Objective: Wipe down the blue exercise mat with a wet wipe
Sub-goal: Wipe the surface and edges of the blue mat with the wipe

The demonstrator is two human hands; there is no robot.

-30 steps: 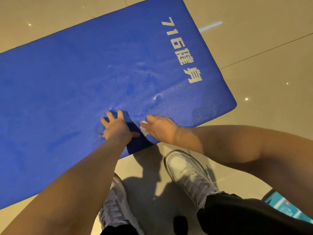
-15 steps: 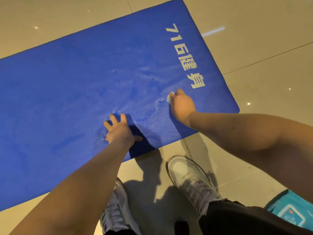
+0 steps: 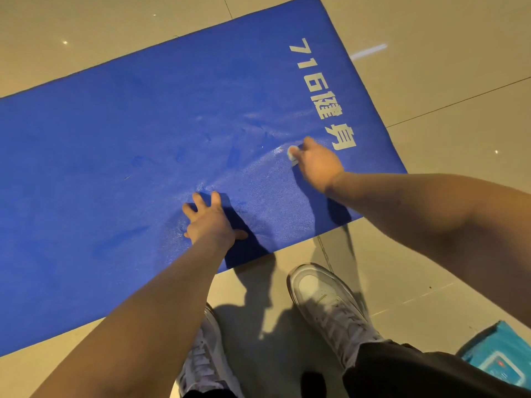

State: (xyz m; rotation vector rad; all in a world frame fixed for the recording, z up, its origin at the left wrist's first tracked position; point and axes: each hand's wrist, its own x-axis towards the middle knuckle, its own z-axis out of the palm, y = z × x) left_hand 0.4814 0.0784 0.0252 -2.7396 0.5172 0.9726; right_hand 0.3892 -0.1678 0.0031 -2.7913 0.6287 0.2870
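Note:
The blue exercise mat (image 3: 115, 145) lies flat on the tiled floor, with white lettering near its right end. My left hand (image 3: 209, 219) presses on the mat near its front edge, fingers spread and straight. My right hand (image 3: 316, 162) is farther up the mat, just below the lettering, and holds a small white wet wipe (image 3: 292, 153) against the surface. Only a corner of the wipe shows past the fingers. A shiny damp streak runs along the mat to the left of the wipe.
Beige floor tiles (image 3: 448, 81) surround the mat. My two white shoes (image 3: 327, 305) stand on the floor just in front of the mat's edge. A turquoise wet wipe pack (image 3: 500, 354) lies on the floor at the lower right.
My right hand has slid the wipe from the mat's front edge, beside the left hand, up and to the right toward the lettering. The left hand has stayed pressed in place.

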